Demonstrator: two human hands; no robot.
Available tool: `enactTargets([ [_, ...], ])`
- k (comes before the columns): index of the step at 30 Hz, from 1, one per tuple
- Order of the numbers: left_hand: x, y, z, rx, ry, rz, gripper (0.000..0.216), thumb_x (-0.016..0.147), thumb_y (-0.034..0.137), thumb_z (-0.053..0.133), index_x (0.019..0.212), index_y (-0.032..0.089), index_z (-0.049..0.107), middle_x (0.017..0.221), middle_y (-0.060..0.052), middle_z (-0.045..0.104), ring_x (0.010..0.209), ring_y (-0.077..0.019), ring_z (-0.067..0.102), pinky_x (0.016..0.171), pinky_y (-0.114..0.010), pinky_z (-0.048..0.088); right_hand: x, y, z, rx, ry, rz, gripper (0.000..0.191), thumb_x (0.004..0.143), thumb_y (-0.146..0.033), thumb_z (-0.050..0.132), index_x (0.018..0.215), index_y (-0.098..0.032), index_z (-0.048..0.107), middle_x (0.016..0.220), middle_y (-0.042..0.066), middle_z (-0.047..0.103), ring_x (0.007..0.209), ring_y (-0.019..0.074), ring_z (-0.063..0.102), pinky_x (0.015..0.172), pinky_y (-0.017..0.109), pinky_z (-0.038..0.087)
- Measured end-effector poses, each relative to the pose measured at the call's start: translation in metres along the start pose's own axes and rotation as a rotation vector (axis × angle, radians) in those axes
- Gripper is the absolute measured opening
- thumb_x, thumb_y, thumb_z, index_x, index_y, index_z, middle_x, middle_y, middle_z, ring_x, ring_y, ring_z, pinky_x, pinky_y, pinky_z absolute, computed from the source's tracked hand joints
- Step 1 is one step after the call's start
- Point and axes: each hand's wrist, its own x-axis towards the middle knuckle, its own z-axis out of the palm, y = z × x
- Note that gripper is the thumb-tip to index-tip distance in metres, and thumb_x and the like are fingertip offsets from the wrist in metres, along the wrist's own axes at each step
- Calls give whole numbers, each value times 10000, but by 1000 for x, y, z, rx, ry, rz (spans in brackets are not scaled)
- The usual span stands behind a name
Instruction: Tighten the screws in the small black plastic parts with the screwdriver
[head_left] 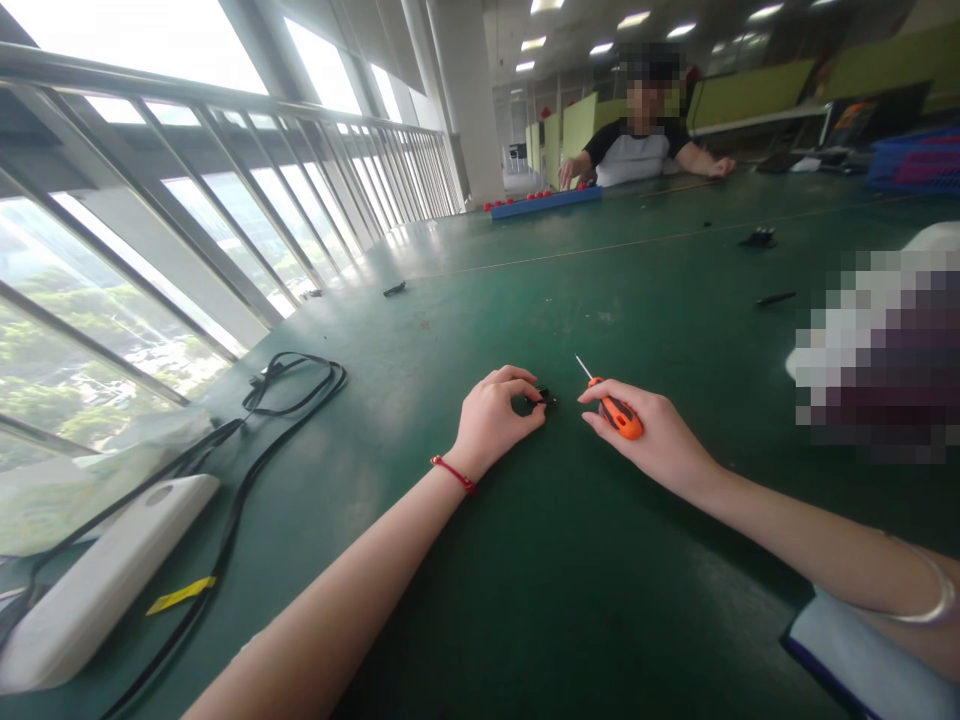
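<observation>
My left hand (499, 412), a red cord bracelet at its wrist, rests on the green table with thumb and fingers closed around a small black part (541, 398). The part is partly hidden by the fingers, and its kind is too small to make out. To the right, my right hand (651, 428) grips an orange and black screwdriver (621, 416) by its handle. Its thin metal shaft points up and to the left, away from me, and its tip is apart from the black part.
A white power strip (112, 580) and looped black cables (296, 385) lie at the left by the railing. Across the table (465, 320) a person (637, 150) sits behind a blue tray (547, 203) with red pieces. A black pen-like stick (775, 299) lies at the right.
</observation>
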Motion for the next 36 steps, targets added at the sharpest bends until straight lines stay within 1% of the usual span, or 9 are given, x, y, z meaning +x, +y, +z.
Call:
enactTargets([
  [9,0,0,0,-32,-11,-26,39,721,211,660,728,211,699,946,-15,717,898,-201,653,859,-352,525,0,1,0,-11,-13,-2,162,835,-300,572,957,-229,651,998,44,704,847,213,673,742,334,511],
  [14,7,-4,-2,-88,60,-34,43,714,206,657,709,203,699,916,-17,720,841,-181,667,832,-329,529,0,1,1,-16,-20,2,168,835,-296,570,966,-231,652,997,43,703,836,209,671,724,326,508],
  [17,19,-9,-19,-75,144,-45,54,700,194,648,704,194,702,890,-17,723,823,-169,668,828,-310,528,0,1,0,-5,-40,19,166,838,-301,570,967,-233,648,994,40,698,844,209,669,731,328,508],
  [21,21,-29,-61,23,178,-87,77,690,233,651,711,191,711,900,-20,725,829,-178,661,799,-303,537,0,0,0,4,-60,40,172,840,-314,569,970,-231,646,985,41,694,832,208,668,726,335,508],
  [25,-15,-67,-111,147,217,-254,92,690,281,667,701,194,695,904,0,720,817,-174,652,826,-315,537,0,-1,0,-10,-73,26,161,841,-311,562,947,-226,648,965,44,707,800,206,664,720,340,506],
  [27,-43,-86,-132,203,201,-351,115,729,301,651,745,196,694,915,39,712,845,-164,639,859,-319,520,0,-2,0,-21,-82,22,152,842,-301,559,939,-224,646,945,42,711,784,202,662,718,333,502],
  [29,-70,-101,-149,250,226,-479,133,768,348,630,774,226,684,848,103,699,830,-150,625,868,-326,499,0,-2,1,-34,-89,28,151,844,-293,553,942,-223,644,929,39,709,768,196,659,708,324,495],
  [32,-98,-113,-164,273,245,-635,166,758,425,649,766,261,674,701,144,674,772,-148,623,840,-324,483,0,-2,1,-44,-92,41,158,848,-290,543,949,-220,643,936,38,707,764,193,656,707,322,489],
  [36,-109,-116,-166,238,182,-711,284,680,503,662,773,237,698,770,77,720,788,-192,648,810,-320,496,0,-1,1,-35,-88,31,157,839,-282,545,943,-220,645,928,34,709,753,192,662,690,315,489],
])
